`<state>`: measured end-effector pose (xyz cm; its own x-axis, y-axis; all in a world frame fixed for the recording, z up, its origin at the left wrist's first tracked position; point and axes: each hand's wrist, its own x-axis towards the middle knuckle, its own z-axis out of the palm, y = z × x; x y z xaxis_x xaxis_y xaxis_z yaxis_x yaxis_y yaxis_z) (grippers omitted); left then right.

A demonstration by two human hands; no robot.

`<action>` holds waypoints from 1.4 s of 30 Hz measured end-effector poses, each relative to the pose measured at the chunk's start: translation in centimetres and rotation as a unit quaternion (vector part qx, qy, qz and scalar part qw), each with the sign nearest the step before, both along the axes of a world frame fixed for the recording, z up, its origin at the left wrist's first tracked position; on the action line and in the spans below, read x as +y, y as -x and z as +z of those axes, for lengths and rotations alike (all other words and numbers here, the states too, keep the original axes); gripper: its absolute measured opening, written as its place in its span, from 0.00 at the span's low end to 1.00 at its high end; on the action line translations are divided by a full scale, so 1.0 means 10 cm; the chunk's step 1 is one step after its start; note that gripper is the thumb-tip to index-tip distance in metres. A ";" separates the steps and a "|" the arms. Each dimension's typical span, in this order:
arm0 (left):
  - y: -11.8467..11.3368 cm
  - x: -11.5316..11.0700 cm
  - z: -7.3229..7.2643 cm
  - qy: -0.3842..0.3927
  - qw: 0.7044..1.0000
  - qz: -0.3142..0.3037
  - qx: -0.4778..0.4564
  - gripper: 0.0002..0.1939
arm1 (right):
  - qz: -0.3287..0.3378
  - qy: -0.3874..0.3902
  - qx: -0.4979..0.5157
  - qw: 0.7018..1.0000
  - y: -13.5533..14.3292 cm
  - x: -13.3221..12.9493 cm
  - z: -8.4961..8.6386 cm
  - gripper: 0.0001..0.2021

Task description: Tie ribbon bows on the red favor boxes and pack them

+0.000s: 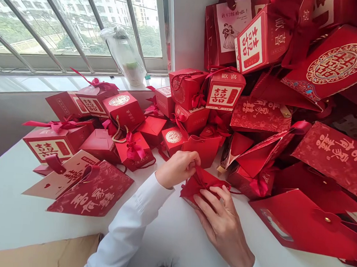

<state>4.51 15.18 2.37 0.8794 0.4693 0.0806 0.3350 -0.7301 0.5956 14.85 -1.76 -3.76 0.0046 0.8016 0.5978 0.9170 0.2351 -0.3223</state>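
Note:
On the white table, close in front of me, lies a small red box [190, 190] with red ribbon on its top. My left hand [179, 168] is closed in a pinch at the box's upper left, on a piece of red ribbon. The fingers of my right hand [219, 213] are spread over the box's right side and rest on its top. A red open-topped box [203, 148] stands just behind them. Part of the held box is hidden under my right fingers.
Red gift boxes [127, 111] with ribbons are heaped at the back left, and more boxes and bags [314, 228] pile up on the right. A plastic-wrapped cup [130, 69] stands on the windowsill. Brown cardboard [46, 254] lies at the lower left.

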 end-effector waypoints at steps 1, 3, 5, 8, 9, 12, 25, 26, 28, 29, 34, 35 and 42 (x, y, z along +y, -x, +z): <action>-0.01 0.00 -0.01 -0.018 1.000 0.006 -0.003 0.12 | 0.001 0.000 0.001 1.000 0.00 0.00 0.00 0.13; -0.02 -0.02 -0.03 -0.048 0.999 0.015 0.017 0.12 | 0.003 0.001 0.005 1.000 0.01 0.00 0.00 0.13; -0.03 -0.03 -0.03 -0.066 0.996 0.026 0.057 0.11 | 0.003 0.005 0.009 1.000 0.01 0.00 0.00 0.13; -0.05 -0.05 0.00 -0.080 0.990 0.041 0.108 0.08 | 0.001 0.010 0.013 1.000 0.01 0.00 -0.01 0.14; -0.05 -0.06 0.00 -0.084 0.988 0.046 0.121 0.07 | 0.001 0.011 0.014 1.000 0.01 0.00 -0.01 0.14; -0.06 -0.08 -0.01 -0.097 0.980 0.062 0.162 0.04 | 0.003 0.011 0.019 1.000 0.01 0.00 -0.01 0.13; 0.04 0.02 0.02 -0.017 0.991 0.001 0.130 0.05 | 0.014 -0.031 0.010 0.999 -0.10 -0.15 0.03 0.18; 0.08 0.06 0.02 0.010 0.993 -0.021 0.116 0.06 | -0.003 -0.055 0.037 0.998 -0.13 -0.18 0.03 0.17; 0.15 0.14 0.00 0.048 0.990 -0.055 0.117 0.09 | -0.067 -0.084 0.109 0.988 -0.19 -0.24 0.01 0.15; 0.18 0.18 -0.02 0.057 0.988 -0.067 0.128 0.10 | -0.104 -0.078 0.150 0.980 -0.22 -0.25 -0.02 0.13; 0.14 0.26 -0.13 0.066 0.969 -0.124 0.202 0.11 | -0.159 0.091 0.406 0.895 -0.34 -0.24 -0.32 0.13; 0.12 0.26 -0.14 0.065 0.967 -0.125 0.212 0.11 | -0.144 0.112 0.454 0.872 -0.35 -0.22 -0.39 0.16; 0.09 0.23 -0.15 0.033 0.968 -0.078 0.235 0.06 | -0.100 0.180 0.505 0.838 -0.43 -0.08 -0.62 0.15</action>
